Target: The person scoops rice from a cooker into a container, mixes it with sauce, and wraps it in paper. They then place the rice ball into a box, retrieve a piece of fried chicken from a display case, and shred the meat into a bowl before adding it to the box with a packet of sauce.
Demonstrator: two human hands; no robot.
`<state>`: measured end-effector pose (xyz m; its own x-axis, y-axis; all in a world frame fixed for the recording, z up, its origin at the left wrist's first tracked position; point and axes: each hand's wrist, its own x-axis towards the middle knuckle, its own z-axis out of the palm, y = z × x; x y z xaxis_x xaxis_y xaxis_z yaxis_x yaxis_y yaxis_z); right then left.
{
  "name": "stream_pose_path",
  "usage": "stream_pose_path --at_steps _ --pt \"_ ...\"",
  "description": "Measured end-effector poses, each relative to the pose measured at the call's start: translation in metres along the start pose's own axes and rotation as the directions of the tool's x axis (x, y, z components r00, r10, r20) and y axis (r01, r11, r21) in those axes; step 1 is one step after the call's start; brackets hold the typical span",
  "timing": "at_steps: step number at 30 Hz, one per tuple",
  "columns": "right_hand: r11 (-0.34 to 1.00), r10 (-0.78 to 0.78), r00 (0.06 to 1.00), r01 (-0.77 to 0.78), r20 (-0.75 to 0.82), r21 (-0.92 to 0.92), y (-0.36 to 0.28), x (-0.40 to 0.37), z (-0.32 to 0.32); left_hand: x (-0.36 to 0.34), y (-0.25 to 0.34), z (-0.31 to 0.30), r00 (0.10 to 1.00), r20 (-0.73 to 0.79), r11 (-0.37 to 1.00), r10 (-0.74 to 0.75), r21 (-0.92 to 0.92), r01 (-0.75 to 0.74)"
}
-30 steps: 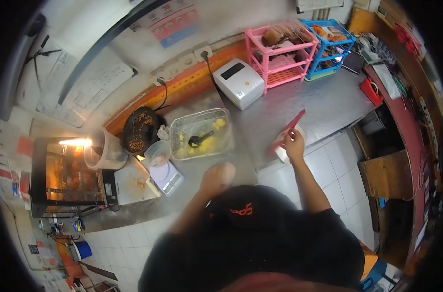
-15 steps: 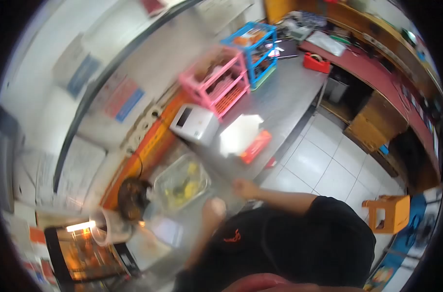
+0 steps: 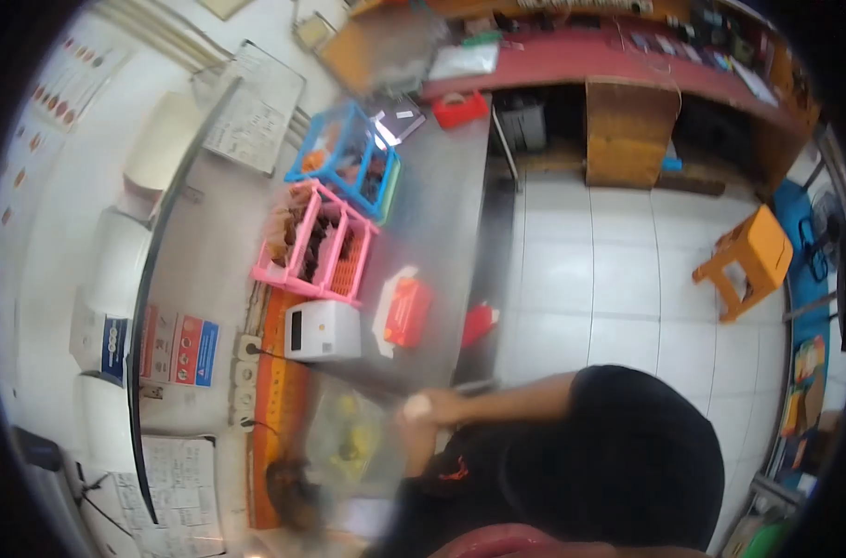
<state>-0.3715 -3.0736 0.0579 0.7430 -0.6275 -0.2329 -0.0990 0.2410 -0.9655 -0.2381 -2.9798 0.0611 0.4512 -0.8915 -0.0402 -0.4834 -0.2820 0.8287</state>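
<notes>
My left hand (image 3: 417, 439) and my right hand (image 3: 449, 407) come together over the counter edge, both blurred. A small whitish thing (image 3: 417, 406) shows at the left hand's end, its kind too smeared to tell; the left fingers appear closed around it. The right hand is against or just beside it, with its fingers not distinguishable. Left of the hands sits a clear plastic container (image 3: 323, 437) with yellow pieces (image 3: 353, 437) inside. Farther up the counter lies a red box (image 3: 406, 312) with white flaps spread out.
A white device (image 3: 323, 330), a pink rack (image 3: 293, 270) and a blue rack (image 3: 335, 139) line the wall side of the steel counter (image 3: 432, 223). A red tape dispenser (image 3: 459, 110) is at the far end. An orange stool (image 3: 753, 251) stands on the tiled floor (image 3: 627, 270).
The view has swung round, shifting the counter and racks. My right hand, apart from the left before, has moved in to meet it at the whitish thing.
</notes>
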Motion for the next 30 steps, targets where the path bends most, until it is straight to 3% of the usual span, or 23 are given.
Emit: stream_pose_path --at_steps 1,3,4,5,6,7,8,9,10,11,12,13,14,15,16,18,19,21,22,24,26,28,30 --pt "0.999 -0.043 0.996 0.041 -0.072 -0.032 0.006 0.0 -0.001 -0.001 0.027 0.004 0.999 0.02 0.999 0.044 -0.023 -0.044" --pt "0.998 -0.056 0.959 0.049 -0.276 -0.031 0.011 -0.004 -0.011 0.008 0.071 0.01 0.995 0.094 0.988 -0.045 -0.142 0.058" --pt "0.984 0.041 0.964 0.007 -0.263 0.18 -0.004 -0.02 -0.024 0.017 0.053 0.013 0.989 0.143 0.977 -0.046 -0.201 0.075" --pt "0.964 0.076 0.973 -0.015 -0.219 0.267 0.007 -0.017 -0.029 0.017 0.075 0.016 0.97 0.209 0.945 -0.121 -0.276 0.177" --pt "0.929 0.119 0.97 -0.034 -0.211 0.367 -0.003 -0.027 -0.032 0.024 0.051 0.014 0.96 0.278 0.948 0.037 -0.315 0.055" --pt "0.813 0.083 0.996 -0.05 -0.029 0.579 -0.029 -0.045 -0.049 0.026 0.065 0.018 0.957 0.287 0.968 0.046 -0.249 0.028" --pt "0.567 0.095 0.995 -0.09 0.044 0.819 -0.01 -0.039 -0.041 0.02 0.089 0.019 0.945 0.322 0.98 0.056 -0.197 0.009" --pt "0.539 0.22 0.974 -0.17 0.057 0.825 -0.011 -0.044 -0.04 0.011 0.097 0.021 0.94 0.333 0.956 -0.076 -0.244 0.164" --pt "0.618 0.071 0.992 0.039 -0.105 0.785 0.01 -0.035 -0.026 0.013 0.1 0.041 0.928 0.333 0.908 -0.166 -0.316 0.275" --pt "0.695 0.102 0.982 0.042 -0.156 0.718 -0.001 -0.048 -0.039 0.013 0.097 0.059 0.93 0.322 0.891 -0.176 -0.349 0.29" --pt "0.742 0.108 0.976 0.046 -0.187 0.669 -0.02 -0.057 -0.041 0.013 0.096 0.058 0.945 0.321 0.949 -0.063 -0.273 0.156" --pt "0.668 0.104 0.986 0.028 -0.131 0.743 -0.021 -0.061 -0.04 0.006 0.094 0.046 0.949 0.313 0.984 0.028 -0.174 0.029" --pt "0.596 0.096 0.993 -0.006 -0.064 0.803 -0.024 -0.065 -0.043 0.001 0.1 0.042 0.942 0.336 0.997 -0.016 -0.061 0.039" --pt "0.672 0.11 0.99 -0.008 -0.09 0.74 -0.018 -0.061 -0.046 0.007 0.108 0.048 0.932 0.361 0.999 -0.044 0.036 0.034" --pt "0.682 0.087 0.995 -0.029 -0.042 0.731 -0.021 -0.059 -0.05 0.006 0.109 0.05 0.95 0.309 0.998 -0.052 0.042 0.04" --pt "0.805 0.206 0.973 -0.109 -0.102 0.583 -0.033 -0.057 -0.058 0.002 0.112 0.043 0.919 0.394 1.0 0.0 -0.027 0.012" --pt "0.847 0.185 0.973 -0.087 -0.137 0.524 -0.029 -0.049 -0.066 0.003 0.115 0.036 0.935 0.355 0.999 -0.017 -0.026 0.028" --pt "0.902 0.181 0.966 -0.089 -0.184 0.424 -0.026 -0.033 -0.081 -0.001 0.104 0.02 0.96 0.266 0.987 0.089 0.103 -0.12" --pt "0.919 0.182 0.962 -0.093 -0.205 0.382 -0.041 -0.02 -0.097 0.0 0.102 0.01 0.972 0.218 0.989 0.086 0.097 -0.109" --pt "0.948 0.031 0.919 0.098 -0.393 0.303 -0.041 0.019 -0.117 -0.01 0.09 -0.021 0.981 0.192 0.995 -0.038 0.101 0.019" --pt "0.96 0.072 0.886 0.063 -0.457 0.273 -0.071 0.056 -0.134 -0.027 0.067 -0.04 0.996 0.066 0.996 -0.06 0.075 0.055" --pt "0.987 -0.033 0.885 0.103 -0.464 0.126 -0.081 0.12 -0.153 -0.044 0.05 -0.054 0.984 -0.013 0.98 -0.175 0.089 0.176" --pt "0.995 -0.097 0.929 0.097 -0.358 -0.019 -0.107 0.182 -0.162 -0.056 0.048 -0.06 0.971 -0.075 0.97 -0.229 0.064 0.233"
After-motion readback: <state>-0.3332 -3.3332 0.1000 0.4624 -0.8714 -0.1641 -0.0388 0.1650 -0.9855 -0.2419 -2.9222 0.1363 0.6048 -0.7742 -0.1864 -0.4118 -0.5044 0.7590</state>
